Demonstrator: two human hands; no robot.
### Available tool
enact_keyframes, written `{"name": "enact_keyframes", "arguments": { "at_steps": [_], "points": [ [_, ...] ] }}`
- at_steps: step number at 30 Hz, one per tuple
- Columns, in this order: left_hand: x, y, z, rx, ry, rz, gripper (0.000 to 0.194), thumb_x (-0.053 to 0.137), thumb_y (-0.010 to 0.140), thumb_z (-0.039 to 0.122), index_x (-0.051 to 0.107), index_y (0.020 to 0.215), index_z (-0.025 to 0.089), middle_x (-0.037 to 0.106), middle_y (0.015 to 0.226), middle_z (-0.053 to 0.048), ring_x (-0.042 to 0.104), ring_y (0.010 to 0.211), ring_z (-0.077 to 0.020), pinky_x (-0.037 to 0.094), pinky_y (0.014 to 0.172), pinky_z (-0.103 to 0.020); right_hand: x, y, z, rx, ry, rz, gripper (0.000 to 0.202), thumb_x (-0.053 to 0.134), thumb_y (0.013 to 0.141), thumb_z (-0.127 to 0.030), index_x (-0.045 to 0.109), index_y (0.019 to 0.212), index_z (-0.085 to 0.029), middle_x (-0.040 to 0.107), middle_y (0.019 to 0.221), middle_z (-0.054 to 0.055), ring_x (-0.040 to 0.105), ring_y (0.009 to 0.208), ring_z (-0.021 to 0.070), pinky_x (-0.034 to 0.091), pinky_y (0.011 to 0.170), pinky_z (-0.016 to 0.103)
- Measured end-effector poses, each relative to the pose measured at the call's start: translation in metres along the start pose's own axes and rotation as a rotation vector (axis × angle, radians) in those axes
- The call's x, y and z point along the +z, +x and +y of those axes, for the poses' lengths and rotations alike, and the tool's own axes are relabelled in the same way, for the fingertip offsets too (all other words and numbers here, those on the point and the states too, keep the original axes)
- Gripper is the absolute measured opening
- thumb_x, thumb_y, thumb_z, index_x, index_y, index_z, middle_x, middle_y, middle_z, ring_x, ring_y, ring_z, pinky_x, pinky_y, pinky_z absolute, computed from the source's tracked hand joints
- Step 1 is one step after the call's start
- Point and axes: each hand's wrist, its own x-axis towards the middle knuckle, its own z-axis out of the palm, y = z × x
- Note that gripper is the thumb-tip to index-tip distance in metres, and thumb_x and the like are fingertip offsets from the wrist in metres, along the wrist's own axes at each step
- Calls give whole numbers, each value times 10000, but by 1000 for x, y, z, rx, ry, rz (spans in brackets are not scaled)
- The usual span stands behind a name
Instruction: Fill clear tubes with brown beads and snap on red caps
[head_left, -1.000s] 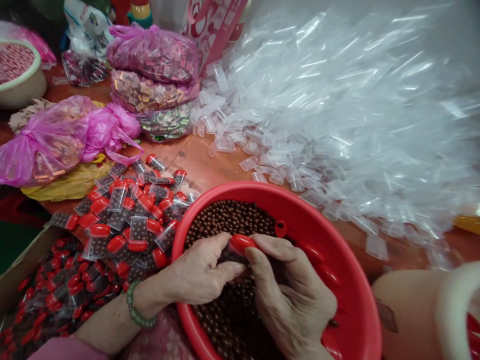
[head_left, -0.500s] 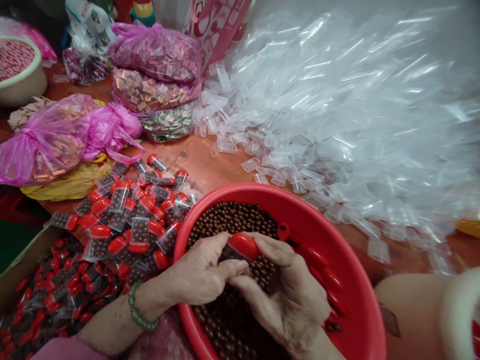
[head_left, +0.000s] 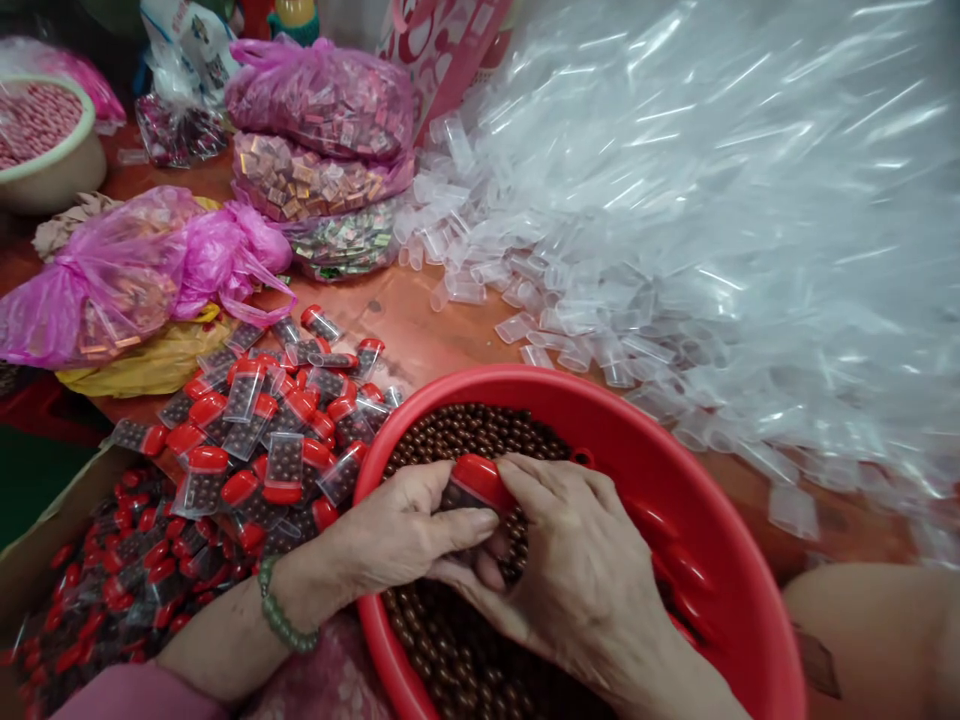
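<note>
Over the red basin (head_left: 720,530), my left hand (head_left: 409,525) grips a small clear container (head_left: 465,495) that has a red cap and dark contents. The fingers of my right hand (head_left: 577,550) press on the red cap, with the thumb reaching below the container. Small brown balls (head_left: 480,430) fill the near and left part of the basin under both hands. Left of the basin lies a pile of filled, red-capped containers (head_left: 285,465).
Empty clear containers (head_left: 615,290) are heaped at the back right. Pink bags (head_left: 322,100) stand at the back left, near a white bowl of pink balls (head_left: 64,165). A box of capped containers (head_left: 45,500) is at the lower left. A beige rounded object (head_left: 877,620) stands at the right.
My right hand has turned over the container, its back now facing up and its fingers on the cap. My left hand still holds the container. The whole view has shifted slightly.
</note>
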Motion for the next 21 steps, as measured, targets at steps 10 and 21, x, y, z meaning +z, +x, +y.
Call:
{"name": "enact_keyframes", "arguments": {
  "at_steps": [10,21],
  "points": [
    [-2,0,0,51,96,-70,477,780,677,546,572,813,139,597,700,11,571,597,-71,479,606,-189,8,-5,2,59,151,77,437,663,771,-385,484,1114,-183,603,838,97,607,744,256,555,637,446],
    [-8,2,-12,216,262,352,335,546,884,477,659,846,165,694,935,-34,595,982,-183,451,982,-335,9,-7,-9,-98,-6,63,329,581,834,-170,542,1146,-75,705,949,165,663,894,253,571,778,457]
  ]
}}
